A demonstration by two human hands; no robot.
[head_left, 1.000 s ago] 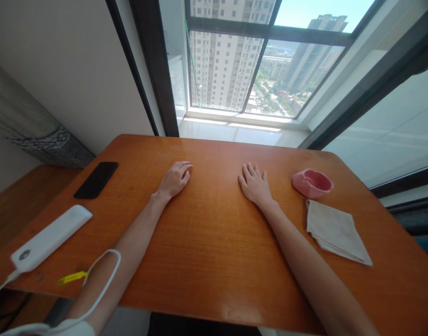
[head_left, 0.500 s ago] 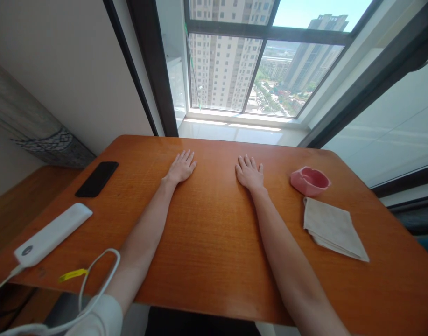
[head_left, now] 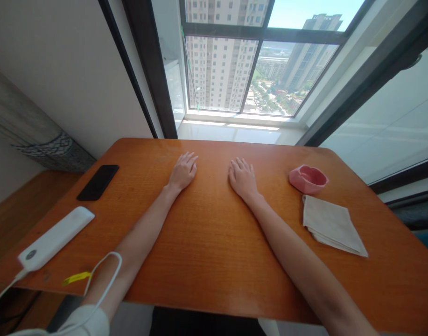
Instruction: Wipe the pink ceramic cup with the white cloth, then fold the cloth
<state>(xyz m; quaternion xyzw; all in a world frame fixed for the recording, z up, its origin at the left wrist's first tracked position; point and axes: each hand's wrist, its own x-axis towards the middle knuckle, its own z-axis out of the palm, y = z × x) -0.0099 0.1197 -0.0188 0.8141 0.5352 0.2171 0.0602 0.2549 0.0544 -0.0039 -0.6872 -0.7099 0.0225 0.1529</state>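
Observation:
My left hand (head_left: 183,171) lies flat, palm down, on the orange wooden table (head_left: 214,242), fingers stretched toward the window. My right hand (head_left: 242,177) rests flat beside it, fingers spread, a short gap between the two. Neither hand holds anything. A pink ashtray (head_left: 308,178) sits to the right of my right hand. Just in front of the ashtray lies a folded beige cloth (head_left: 331,226).
A black phone (head_left: 98,182) lies at the table's left side. Nearer the front left edge sits a white power bank (head_left: 55,238) with a white cable (head_left: 105,270) looping over my left forearm. A window and a sill stand behind the table.
My left hand has uncurled and now lies flat. Both hands slid a little further from me and closer together. The view shifted slightly.

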